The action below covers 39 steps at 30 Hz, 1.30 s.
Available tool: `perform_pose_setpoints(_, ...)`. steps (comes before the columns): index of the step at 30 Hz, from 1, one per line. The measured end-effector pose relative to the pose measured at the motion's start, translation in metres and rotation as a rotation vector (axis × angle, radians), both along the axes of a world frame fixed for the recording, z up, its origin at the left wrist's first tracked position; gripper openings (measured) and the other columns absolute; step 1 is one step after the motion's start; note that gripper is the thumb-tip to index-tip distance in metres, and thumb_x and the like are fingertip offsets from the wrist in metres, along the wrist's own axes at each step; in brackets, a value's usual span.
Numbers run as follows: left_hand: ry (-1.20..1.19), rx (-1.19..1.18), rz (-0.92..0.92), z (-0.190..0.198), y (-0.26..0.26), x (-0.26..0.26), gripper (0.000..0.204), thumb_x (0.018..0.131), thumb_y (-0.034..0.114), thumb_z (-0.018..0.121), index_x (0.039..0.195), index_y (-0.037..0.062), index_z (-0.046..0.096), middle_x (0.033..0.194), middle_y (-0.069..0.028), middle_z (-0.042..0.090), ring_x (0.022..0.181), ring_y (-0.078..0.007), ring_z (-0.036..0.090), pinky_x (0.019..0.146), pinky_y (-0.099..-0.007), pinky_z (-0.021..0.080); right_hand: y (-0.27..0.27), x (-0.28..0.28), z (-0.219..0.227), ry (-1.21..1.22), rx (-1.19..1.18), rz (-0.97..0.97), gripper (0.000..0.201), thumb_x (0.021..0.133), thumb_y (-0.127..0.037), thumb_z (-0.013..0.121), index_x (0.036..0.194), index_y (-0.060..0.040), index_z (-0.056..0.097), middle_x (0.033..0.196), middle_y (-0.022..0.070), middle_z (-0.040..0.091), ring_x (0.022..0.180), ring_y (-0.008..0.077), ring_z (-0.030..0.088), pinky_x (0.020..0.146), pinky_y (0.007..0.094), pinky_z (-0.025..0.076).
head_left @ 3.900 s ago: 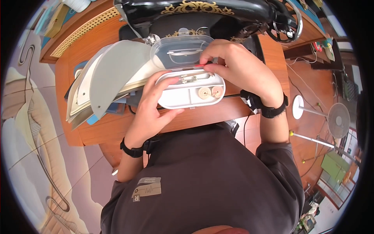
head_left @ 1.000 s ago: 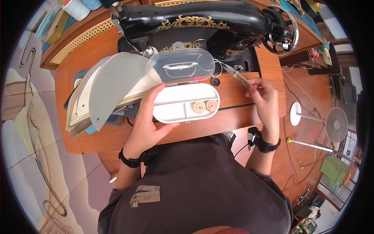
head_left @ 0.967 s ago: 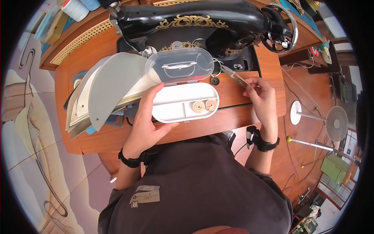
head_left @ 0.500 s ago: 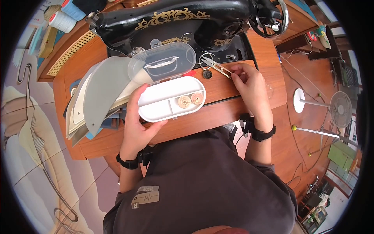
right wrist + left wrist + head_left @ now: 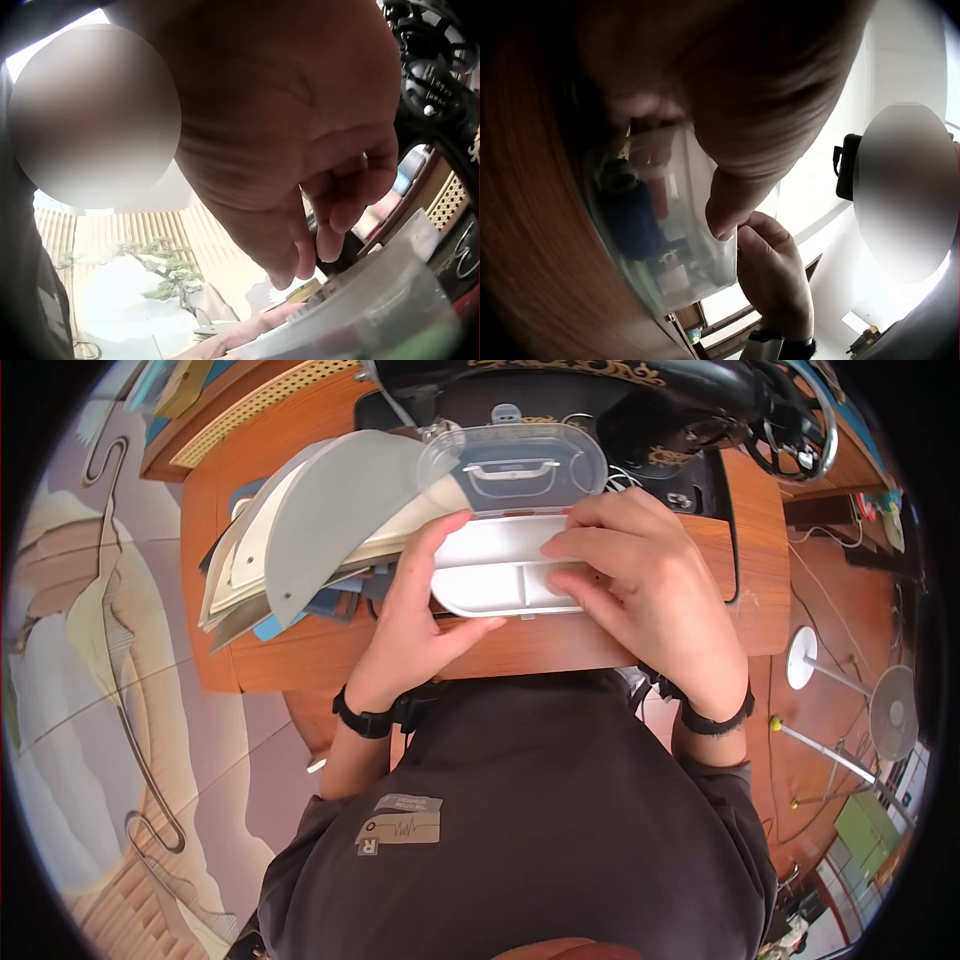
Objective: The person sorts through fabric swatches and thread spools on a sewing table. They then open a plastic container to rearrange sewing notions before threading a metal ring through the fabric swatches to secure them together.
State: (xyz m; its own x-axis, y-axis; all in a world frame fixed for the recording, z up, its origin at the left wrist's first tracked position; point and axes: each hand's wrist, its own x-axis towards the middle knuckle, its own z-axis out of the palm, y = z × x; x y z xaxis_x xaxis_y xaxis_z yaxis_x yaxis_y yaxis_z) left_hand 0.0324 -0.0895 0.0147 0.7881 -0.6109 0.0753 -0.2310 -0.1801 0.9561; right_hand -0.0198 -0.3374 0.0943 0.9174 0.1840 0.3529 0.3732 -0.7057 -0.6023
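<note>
My left hand (image 5: 405, 615) grips the left end of a sewing box, fingers on the far side and thumb along the front. Its white divided tray (image 5: 490, 542) faces up, the long back compartment bare where it shows. The clear lid (image 5: 510, 465) stands open behind. In the left wrist view, a blue spool (image 5: 630, 221) shows through the box's clear wall (image 5: 705, 187). My right hand (image 5: 655, 580) reaches over the tray's right end, thumb and fingers bent and a gap between them. It hides the right front compartment. No held thing shows at its fingertips in the right wrist view.
A black sewing machine (image 5: 690, 395) stands behind the box on the wooden table (image 5: 270, 670). Grey and cream template sheets (image 5: 320, 520) fan out at the left. A white fan (image 5: 893, 712) stands on the floor at the right.
My right hand has let go of the thread snips beside the box and come left over the tray, where the two bobbins sat. My left hand keeps its grip. The head view has shifted.
</note>
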Motion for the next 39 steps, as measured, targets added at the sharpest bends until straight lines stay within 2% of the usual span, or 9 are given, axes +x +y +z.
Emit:
perform_pose_setpoints(4,-0.06,0.036,-0.028,0.002,0.002,0.002,0.094,0.076,0.004,0.084,0.156,0.0065,0.034,0.149,-0.0143,0.047,0.136,-0.0243,0.049,0.112,-0.0392,0.043,0.017,0.011,0.001,0.045,-0.177,0.082,0.019,0.075,-0.002,0.077,0.093,-0.0037,0.072,0.1,0.011,0.069,0.096,0.0323,0.063,0.089,0.0419,0.05)
perform_pose_setpoints(7,-0.063,0.028,-0.013,0.002,0.002,0.002,0.095,0.075,0.006,0.085,0.156,0.0085,0.035,0.149,-0.0142,0.047,0.136,-0.0244,0.05,0.112,-0.0389,0.044,0.024,0.015,-0.004,0.057,-0.219,0.069,0.013,0.079,-0.006,0.076,0.091,-0.0039,0.071,0.097,0.0103,0.07,0.095,0.0315,0.064,0.088,0.0421,0.049)
perform_pose_setpoints(19,-0.032,-0.007,-0.005,0.001,0.002,0.002,0.101,0.075,0.007,0.088,0.158,0.0074,0.031,0.15,-0.0139,0.046,0.137,-0.0249,0.049,0.111,-0.0384,0.046,0.029,0.019,-0.018,0.041,-0.117,0.069,0.011,0.082,-0.005,0.076,0.091,-0.0032,0.069,0.093,0.0122,0.069,0.091,0.0331,0.065,0.087,0.042,0.049)
perform_pose_setpoints(22,0.017,-0.112,0.021,-0.002,-0.002,0.0,0.103,0.074,0.007,0.088,0.159,0.0073,0.028,0.148,-0.0139,0.047,0.136,-0.025,0.05,0.111,-0.0386,0.046,0.029,0.019,-0.018,0.018,-0.061,0.074,0.01,0.083,-0.003,0.075,0.09,-0.0023,0.068,0.092,0.0127,0.068,0.089,0.0333,0.065,0.084,0.041,0.05)
perform_pose_setpoints(25,0.066,-0.127,0.016,0.004,-0.002,0.0,0.103,0.078,0.012,0.088,0.158,0.0019,0.025,0.157,-0.0181,0.038,0.143,-0.0266,0.043,0.114,-0.0383,0.042,0.025,0.02,-0.011,0.076,0.08,0.08,0.011,0.083,-0.002,0.076,0.091,-0.0009,0.069,0.091,0.0127,0.068,0.086,0.0323,0.064,0.08,0.0388,0.051)
perform_pose_setpoints(28,0.12,-0.131,0.018,0.003,-0.002,0.0,0.103,0.077,0.012,0.088,0.158,0.0013,0.024,0.157,-0.0192,0.038,0.145,-0.0282,0.041,0.115,-0.0391,0.04,0.022,0.024,-0.005,0.109,0.074,0.091,0.011,0.083,0.0,0.076,0.091,0.0003,0.068,0.088,0.0124,0.066,0.083,0.0309,0.063,0.077,0.0367,0.051)
perform_pose_setpoints(34,-0.127,-0.032,0.0,-0.003,0.002,0.0,0.104,0.078,0.012,0.088,0.159,0.0027,0.024,0.157,-0.0201,0.038,0.145,-0.0302,0.041,0.118,-0.0404,0.037,0.015,0.027,0.019,0.031,0.05,-0.003,0.008,0.085,0.001,0.073,0.091,0.0014,0.068,0.085,0.0082,0.066,0.078,0.022,0.062,0.075,0.031,0.05)
perform_pose_setpoints(37,0.027,-0.145,-0.011,-0.002,-0.002,0.001,0.104,0.078,0.013,0.088,0.159,0.0028,0.024,0.156,-0.0197,0.039,0.145,-0.0302,0.041,0.118,-0.0411,0.037,-0.006,0.023,0.035,0.057,0.007,-0.103,0.01,0.086,0.001,0.073,0.094,0.0017,0.068,0.087,0.0065,0.067,0.077,0.0169,0.06,0.075,0.0278,0.049)
perform_pose_setpoints(39,0.073,-0.106,-0.017,0.001,-0.001,0.001,0.104,0.077,0.009,0.087,0.16,0.0042,0.023,0.155,-0.0174,0.042,0.144,-0.0292,0.042,0.118,-0.0414,0.037,-0.026,0.016,0.032,-0.02,-0.033,-0.213,0.01,0.087,-0.004,0.075,0.094,0.0007,0.069,0.085,0.0081,0.067,0.074,0.0165,0.062,0.07,0.028,0.05)
